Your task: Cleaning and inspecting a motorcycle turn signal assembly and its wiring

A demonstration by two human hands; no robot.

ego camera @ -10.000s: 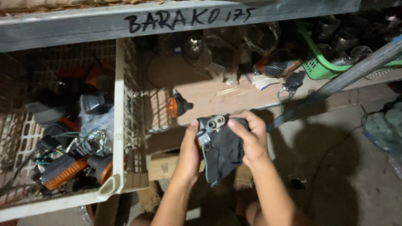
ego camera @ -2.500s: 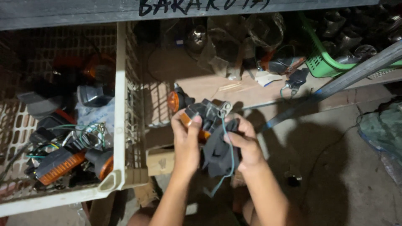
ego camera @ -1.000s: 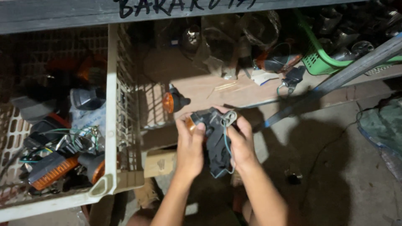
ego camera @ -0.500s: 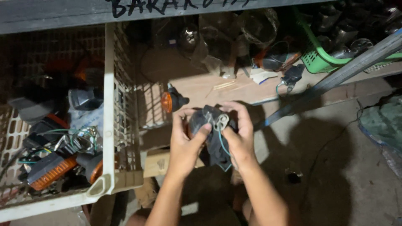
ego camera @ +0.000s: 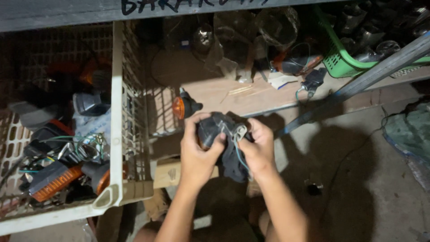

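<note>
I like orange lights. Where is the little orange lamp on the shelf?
In the head view, the small orange lamp lies on the wooden shelf, just right of the white crate and above the left hand.

Illumination is dim and warm overall. Light arrives from above and in front, falling brightest on the wooden shelf board (ego camera: 233,96) and the backs of both hands. The person's shadow lies dark on the concrete floor (ego camera: 358,179) beside the forearms. The upper shelf recess and the interior of the white crate (ego camera: 118,134) are underexposed, with detail lost. No glare. Focus is soft throughout; frame corners darken and smear slightly.
</note>
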